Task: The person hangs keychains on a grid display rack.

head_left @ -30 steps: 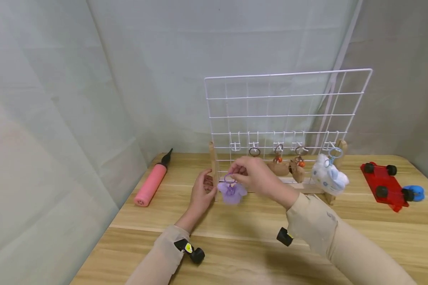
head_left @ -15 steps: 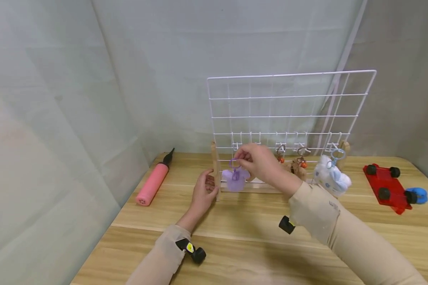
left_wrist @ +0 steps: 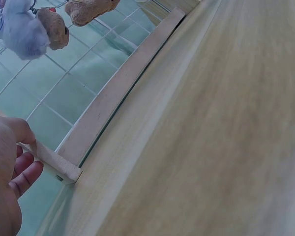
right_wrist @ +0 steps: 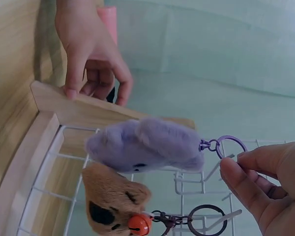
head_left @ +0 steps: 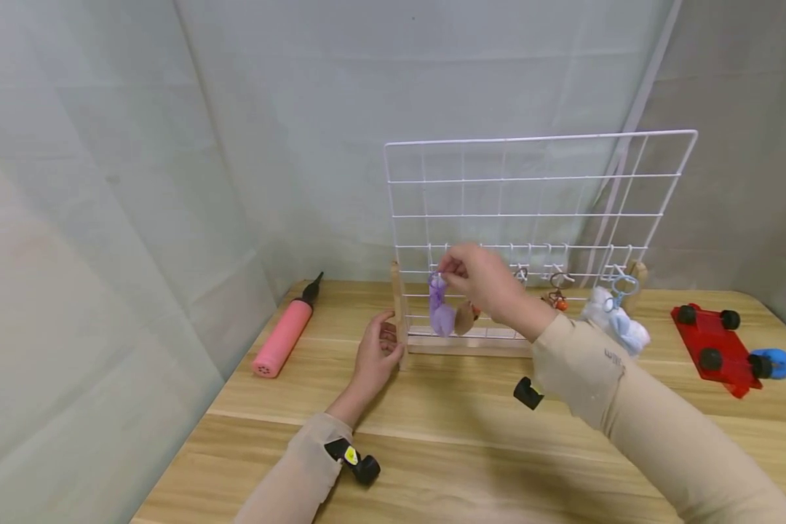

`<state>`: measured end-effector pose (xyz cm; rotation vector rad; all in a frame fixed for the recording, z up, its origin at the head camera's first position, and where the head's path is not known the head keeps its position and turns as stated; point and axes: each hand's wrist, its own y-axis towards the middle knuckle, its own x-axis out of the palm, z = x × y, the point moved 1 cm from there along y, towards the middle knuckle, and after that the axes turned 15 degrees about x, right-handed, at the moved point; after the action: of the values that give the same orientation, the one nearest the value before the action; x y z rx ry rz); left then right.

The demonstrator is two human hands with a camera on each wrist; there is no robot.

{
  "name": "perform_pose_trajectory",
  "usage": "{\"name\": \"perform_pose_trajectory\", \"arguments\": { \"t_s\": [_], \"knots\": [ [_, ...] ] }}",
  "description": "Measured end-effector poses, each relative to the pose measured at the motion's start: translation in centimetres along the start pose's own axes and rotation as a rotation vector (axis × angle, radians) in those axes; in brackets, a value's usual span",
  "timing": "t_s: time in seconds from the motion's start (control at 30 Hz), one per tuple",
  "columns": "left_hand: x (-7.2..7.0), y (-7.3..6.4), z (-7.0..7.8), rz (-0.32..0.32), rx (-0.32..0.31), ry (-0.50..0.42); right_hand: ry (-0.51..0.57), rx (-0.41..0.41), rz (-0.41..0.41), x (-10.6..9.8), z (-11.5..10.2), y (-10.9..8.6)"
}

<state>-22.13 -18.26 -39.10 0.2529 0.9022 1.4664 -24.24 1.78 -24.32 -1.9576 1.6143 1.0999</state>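
My right hand (head_left: pixel 481 280) pinches the purple key ring (right_wrist: pixel 229 137) of a fluffy lilac plush keychain (right_wrist: pixel 142 147) between thumb and forefinger. The plush hangs at the left end of a white wire grid rack (head_left: pixel 537 215). The ring overlaps the tip of the leftmost hook; I cannot tell whether it is around it. Beside it, a brown plush keychain (right_wrist: pixel 105 191) with an orange bell (right_wrist: pixel 140 224) hangs by a dark ring. My left hand (head_left: pixel 372 356) grips the rack's left wooden post (head_left: pixel 399 306), thumb in front and fingers behind in the right wrist view.
Further right on the rack hang another brown keychain (head_left: pixel 557 300) and a white-and-blue plush keychain (head_left: pixel 618 324). A pink hand pump (head_left: pixel 284 338) lies left of the rack. Right of it lies a red toy car (head_left: pixel 717 348) with black wheels and a blue part (head_left: pixel 778 362).
My right hand has raised the lilac keychain from in front of the rack's base to the leftmost hook, and the plush has turned sideways. My left hand stays on the post.
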Motion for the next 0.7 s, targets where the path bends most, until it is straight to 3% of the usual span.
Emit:
{"name": "perform_pose_trajectory", "arguments": {
  "t_s": [0.27, 0.7],
  "knots": [
    [0.0, 0.0, 0.1, 0.001, -0.013, 0.001, -0.001, 0.044, -0.037, -0.3, -0.3, 0.9],
    [0.0, -0.1, 0.3, -0.002, -0.002, 0.014, -0.143, 0.04, -0.065, -0.1, -0.7, 1.5]
  ]
}}
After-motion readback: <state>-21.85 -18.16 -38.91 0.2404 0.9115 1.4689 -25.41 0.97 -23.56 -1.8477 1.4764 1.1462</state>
